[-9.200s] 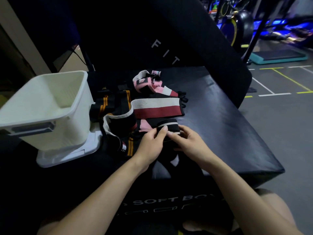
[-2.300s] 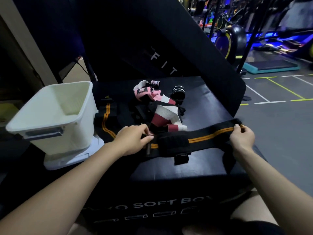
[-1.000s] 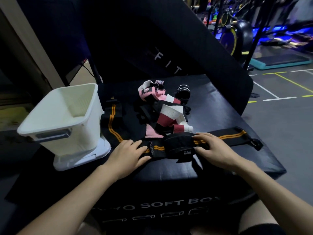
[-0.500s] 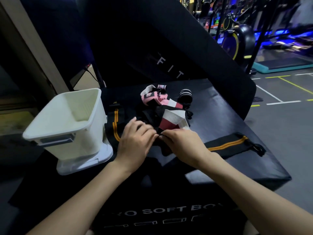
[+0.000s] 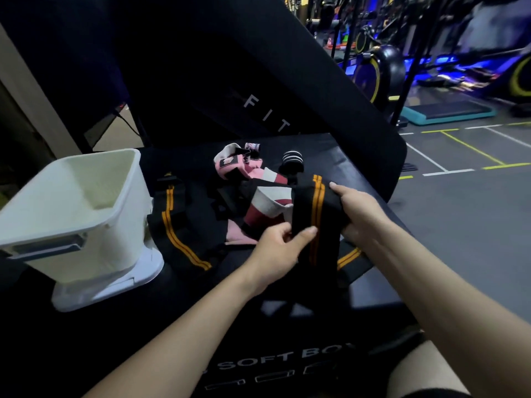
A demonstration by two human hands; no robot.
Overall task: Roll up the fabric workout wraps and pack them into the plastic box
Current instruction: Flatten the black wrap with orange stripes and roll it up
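Observation:
A black wrap with two orange stripes [image 5: 314, 214] is partly rolled and lifted off the black soft box [image 5: 370, 285]. My left hand [image 5: 277, 254] pinches its lower front, and my right hand [image 5: 363, 214] grips its right side. Its loose tail [image 5: 349, 258] trails on the box below. A second black and orange wrap [image 5: 172, 225] lies flat to the left. Pink, white and red wraps [image 5: 260, 191] lie in a heap behind. A small rolled black and white wrap [image 5: 292, 162] stands further back. The white plastic box [image 5: 86, 225] stands at the left, its inside bare.
The white box stands on its white lid [image 5: 120, 282]. A black padded panel [image 5: 258, 81] leans behind the soft box. The gym floor [image 5: 465, 214] drops away to the right, with exercise bikes [image 5: 379, 73] beyond.
The orange-striped wrap lay stretched across the box a second ago. Both hands have since rolled it up from its left end and lifted the roll; only a short tail is left flat.

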